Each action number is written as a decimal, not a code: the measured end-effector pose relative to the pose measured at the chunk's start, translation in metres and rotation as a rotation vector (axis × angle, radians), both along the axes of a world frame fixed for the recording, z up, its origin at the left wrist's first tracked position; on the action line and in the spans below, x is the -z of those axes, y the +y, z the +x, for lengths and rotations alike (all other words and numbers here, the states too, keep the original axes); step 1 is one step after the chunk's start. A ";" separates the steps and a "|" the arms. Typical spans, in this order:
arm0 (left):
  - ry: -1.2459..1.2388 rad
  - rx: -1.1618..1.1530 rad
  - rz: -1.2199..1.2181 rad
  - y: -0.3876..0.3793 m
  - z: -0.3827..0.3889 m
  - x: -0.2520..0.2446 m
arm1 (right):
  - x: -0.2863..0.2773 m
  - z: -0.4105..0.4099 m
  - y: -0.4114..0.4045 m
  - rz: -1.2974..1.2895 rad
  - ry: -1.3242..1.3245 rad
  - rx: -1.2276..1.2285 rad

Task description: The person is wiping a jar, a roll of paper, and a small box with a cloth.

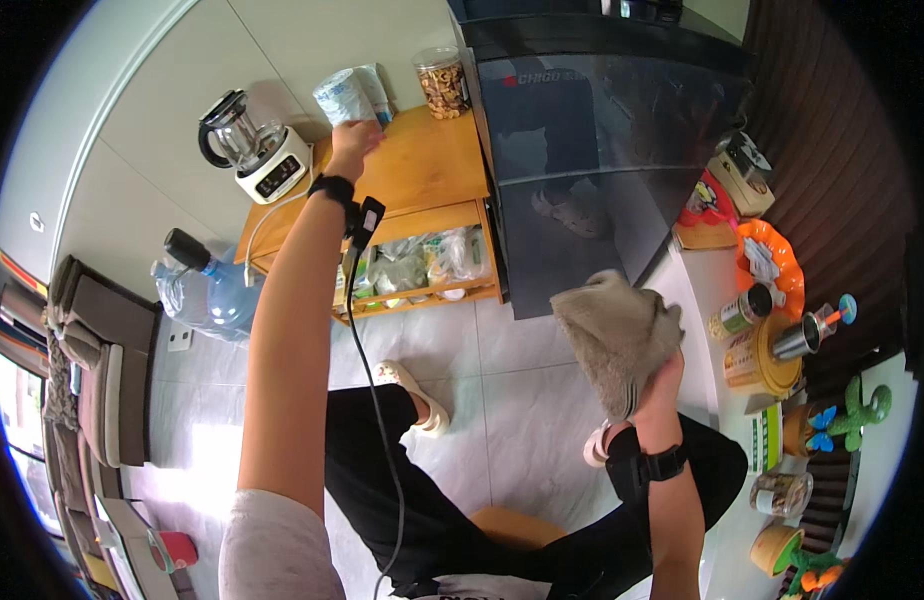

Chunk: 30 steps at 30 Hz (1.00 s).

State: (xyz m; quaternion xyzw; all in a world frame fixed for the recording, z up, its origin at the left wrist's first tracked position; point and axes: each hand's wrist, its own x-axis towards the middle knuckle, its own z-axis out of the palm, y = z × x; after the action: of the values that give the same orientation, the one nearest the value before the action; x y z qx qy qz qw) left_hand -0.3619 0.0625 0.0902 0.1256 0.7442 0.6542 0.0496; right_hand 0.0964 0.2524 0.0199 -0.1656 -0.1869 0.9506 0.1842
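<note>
My left hand (355, 142) reaches over the wooden cabinet top (432, 154), at the lower end of a white and blue roll (342, 96). The hand is slightly blurred; whether its fingers grip the roll is hidden. A silvery packet (376, 90) stands just behind the roll. In my right hand (661, 390) is a folded grey-brown plush cloth (616, 337), held up above the floor near the dark glossy appliance front (552, 217). Black straps circle both wrists, and a black cable hangs from the left one.
A glass kettle (237, 135) on its white base (274, 172) and a jar of dried slices (441, 86) stand on the cabinet. Left of it is a blue water bottle (233, 296). The right-hand counter bears an orange tray (792, 262), a yellow-lidded tub (758, 356) and jars.
</note>
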 end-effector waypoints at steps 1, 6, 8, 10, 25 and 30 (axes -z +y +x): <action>0.249 -0.144 -0.121 0.014 -0.016 0.002 | -0.008 -0.002 -0.002 0.011 -0.010 0.002; 0.460 -0.194 -0.390 0.083 -0.065 0.018 | -0.020 -0.025 0.004 0.161 -0.175 0.109; 0.266 -0.111 -0.350 0.123 -0.075 0.023 | 0.003 -0.022 0.017 -0.037 0.082 0.012; 0.220 -0.014 -0.078 0.154 -0.092 0.034 | 0.012 -0.020 0.030 -0.077 0.027 0.022; 0.088 -0.008 0.493 0.016 0.046 -0.046 | 0.017 -0.025 0.016 -0.033 -0.059 0.062; -0.071 0.189 0.617 -0.045 0.197 -0.048 | -0.009 -0.024 -0.020 -0.070 -0.040 -0.054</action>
State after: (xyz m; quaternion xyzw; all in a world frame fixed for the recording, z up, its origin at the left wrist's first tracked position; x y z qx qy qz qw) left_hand -0.1647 0.0179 0.1382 0.1804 0.4937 0.8453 0.0959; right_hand 0.0722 0.2322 0.0288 -0.1857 -0.1613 0.9578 0.1490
